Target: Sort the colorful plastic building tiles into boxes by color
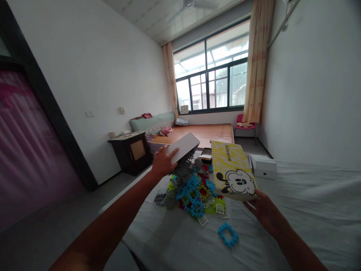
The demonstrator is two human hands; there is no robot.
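A: A blue toothed frame (228, 235) is lying loose toward the near edge of the surface (169, 241). Which step is proceeding?

B: Emptying, in my judgement. The left hand (165, 162) is clamping a white box (184, 146), tilted mouth-down; grey interlocking pieces (183, 168) are showing below it, over the mixed pile (193, 186) toward the far edge.

A: And the right hand (263, 210)?

B: Gripping the yellow BOBDOG box (222, 162) by its near right corner.

A: Requirement?

B: The pour is apparently calling for a steady tilt.
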